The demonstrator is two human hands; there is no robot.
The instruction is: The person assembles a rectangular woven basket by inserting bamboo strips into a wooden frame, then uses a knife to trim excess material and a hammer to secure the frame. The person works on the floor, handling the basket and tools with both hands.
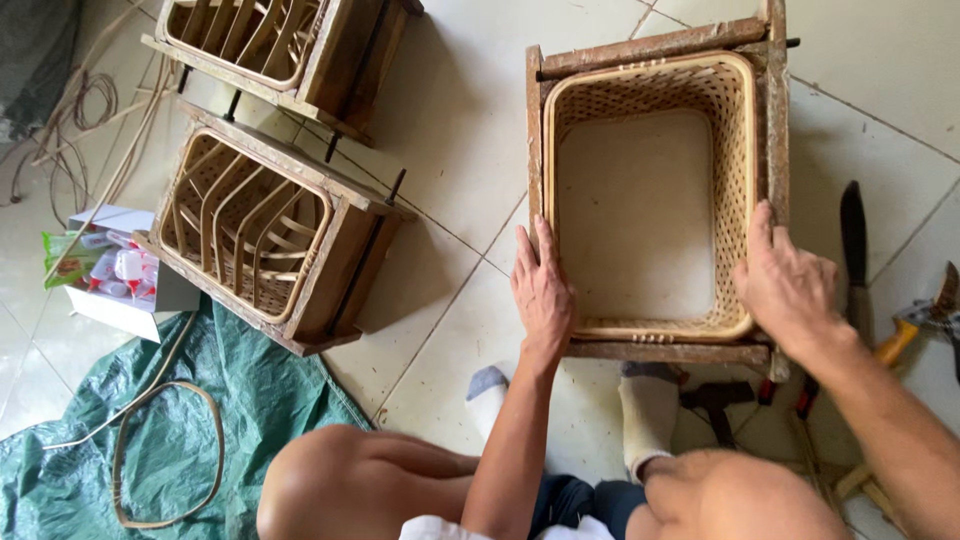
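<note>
View from above of a person sitting on a tiled floor (450,90), bare knees and socked feet at the bottom. Far left, a green tarp (250,420) with a loose cane loop (165,455) lying on it. Just above the tarp, an open white box (110,265) holds small white bottles with red caps, and a green packet sits at its left edge. Right of the box, two wooden moulds (270,230) rest tilted, each with a half-woven cane frame inside.

At centre right, a square basket (650,200) sits inside a wooden frame (655,350), in front of the feet. The left hand (542,290) lies flat against the frame's left side, fingers straight and released, gripping nothing. The right hand (790,285) rests on the frame's right near corner, fingers (762,225) loosely curled over the edge, holding nothing.

Far right, a dark knife (853,250) lies just beside the right hand, with pliers (925,320) past it. Judging from this, a sideways slip of the right hand could meet the blade, and uneven pressing could warp the rim
</note>
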